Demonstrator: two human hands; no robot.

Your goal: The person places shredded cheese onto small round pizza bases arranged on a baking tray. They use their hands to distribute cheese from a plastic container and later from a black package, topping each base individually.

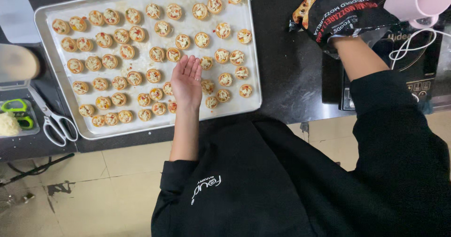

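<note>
The left hand [186,81] hovers palm-up over the baking tray [249,103], near the tray's middle and a little toward its five o'clock corner. Its fingers [190,65] lie loosely together and slightly curled, holding nothing; they point toward twelve o'clock. Small round tartlets [117,54] cover the tray in rough rows, each a browned pastry cup with pale shredded cheese and red bits on top. Several sit just beside the hand on both sides, and a few near the wrist are partly hidden by it.

The right hand is pushed inside a black cheese bag [345,14] at the one o'clock part of the view, so the hand itself is out of sight and I cannot tell how its fingers are set. Only the bare forearm shows, leading from the bag's mouth to a black sleeve [404,138].

The tray rests on a dark counter [282,77]. Just past the bag, at two o'clock, a pink cup [418,2] stands over a dark hob [425,72] with a white cord [408,44] looped across it. At nine o'clock from the tray, white-handled scissors [54,119] lie touching its edge, beside a clear tub [19,119] holding green clips and a pale crumbly lump.
</note>
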